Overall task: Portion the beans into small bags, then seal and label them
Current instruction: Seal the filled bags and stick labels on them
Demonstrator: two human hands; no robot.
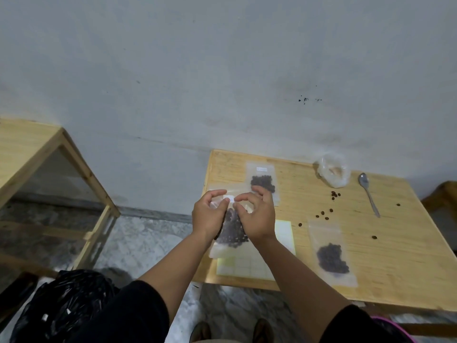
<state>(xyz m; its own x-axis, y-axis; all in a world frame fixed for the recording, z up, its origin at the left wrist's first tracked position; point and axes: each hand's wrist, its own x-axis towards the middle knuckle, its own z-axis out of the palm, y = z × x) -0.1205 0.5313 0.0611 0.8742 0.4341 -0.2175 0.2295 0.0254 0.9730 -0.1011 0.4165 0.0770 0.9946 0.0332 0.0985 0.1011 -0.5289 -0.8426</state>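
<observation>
Both forearms reach forward, converging. Left hand (pixel 209 214) and right hand (pixel 257 216) side by side, backs up, thumb and forefinger curled into pinch, tips nearly meeting.

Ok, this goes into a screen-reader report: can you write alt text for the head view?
Both hands, left hand and right hand, pinch a small label at the top of a bag of beans above a wooden table. Two more filled bags, a label sheet, a spoon and loose beans lie on it.

Dim, flat, cool indoor light with faint shadows, soft focus throughout, and wide-angle bending of lines toward the edges.
</observation>
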